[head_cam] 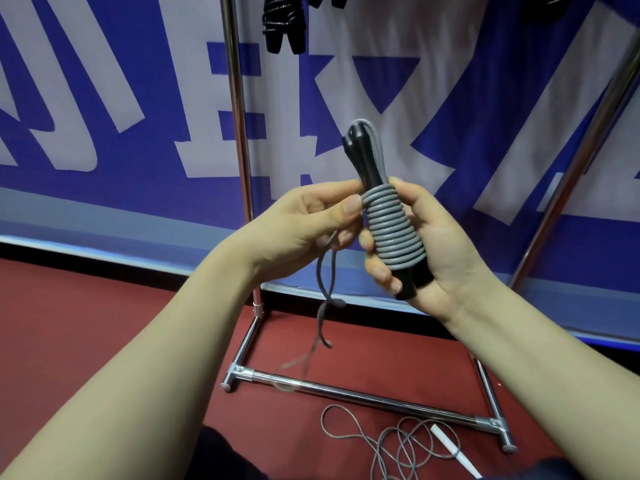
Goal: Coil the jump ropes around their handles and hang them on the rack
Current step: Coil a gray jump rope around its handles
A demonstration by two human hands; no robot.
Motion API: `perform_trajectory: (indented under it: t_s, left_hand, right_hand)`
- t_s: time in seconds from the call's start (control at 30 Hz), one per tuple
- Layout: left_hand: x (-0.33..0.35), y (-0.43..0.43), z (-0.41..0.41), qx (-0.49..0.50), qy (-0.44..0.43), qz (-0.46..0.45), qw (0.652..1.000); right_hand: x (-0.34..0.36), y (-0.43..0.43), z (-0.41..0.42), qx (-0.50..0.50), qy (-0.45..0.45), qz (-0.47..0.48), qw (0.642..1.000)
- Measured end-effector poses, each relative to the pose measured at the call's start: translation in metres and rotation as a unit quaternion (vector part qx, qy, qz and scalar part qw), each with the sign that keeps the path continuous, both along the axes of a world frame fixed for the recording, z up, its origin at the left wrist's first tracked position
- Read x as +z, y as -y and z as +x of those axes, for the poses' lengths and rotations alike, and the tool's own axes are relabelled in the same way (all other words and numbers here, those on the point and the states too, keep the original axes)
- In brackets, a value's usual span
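Two forearms reach forward; the right hand (436, 244) grips the black handles (360, 150), held nearly upright with tops leaning left, a grey coil (391, 226) round their middle. The left hand (311, 220) pinches the rope at the coil's top turn, its loose tail (325, 289) hanging below. The rack (239, 133) stands just ahead, its hanging bar above view. The banner (104, 98) shows big white characters, cropped and unreadable
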State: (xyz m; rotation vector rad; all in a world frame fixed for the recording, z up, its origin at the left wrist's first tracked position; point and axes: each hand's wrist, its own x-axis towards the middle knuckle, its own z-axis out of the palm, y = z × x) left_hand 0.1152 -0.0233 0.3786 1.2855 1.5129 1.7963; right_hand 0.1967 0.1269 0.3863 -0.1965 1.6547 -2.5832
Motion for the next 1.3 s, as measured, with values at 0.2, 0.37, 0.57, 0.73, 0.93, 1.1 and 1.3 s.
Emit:
perform_trajectory:
  t_s: [0.2, 0.37, 0.57, 0.73, 0.93, 1.1, 1.3]
  left_hand:
    - [0.004, 0.004, 0.003, 0.054, -0.02, -0.05, 0.997]
    - [0.006, 0.007, 0.006, 0.139, -0.035, -0.044, 0.989]
    - [0.004, 0.002, 0.004, 0.31, -0.063, -0.062, 0.947]
    - [-0.001, -0.007, 0.008, 0.351, -0.068, -0.072, 0.931]
    - [-0.003, -0.016, 0.015, 0.329, -0.091, -0.118, 0.933]
    - [-0.003, 0.004, 0.007, 0.129, -0.028, -0.157, 0.979]
    - [-0.007, 0.012, 0.001, -0.012, 0.093, -0.138, 0.986]
  right_hand:
    - [-0.001, -0.007, 0.001, 0.067, 0.061, -0.047, 0.995]
    - [0.001, -0.002, -0.008, 0.019, 0.021, 0.101, 0.995]
    - [-0.01, 0.005, -0.015, -0.046, 0.005, 0.21, 0.977]
    - [-0.012, -0.003, -0.017, -0.024, 0.057, 0.128, 0.99]
    - [-0.018, -0.006, -0.02, -0.03, 0.06, 0.182, 0.981]
    - [-0.024, -0.018, -0.021, -0.017, 0.072, 0.174, 0.982]
    - [-0.021, -0.027, -0.025, -0.067, 0.052, 0.198, 0.977]
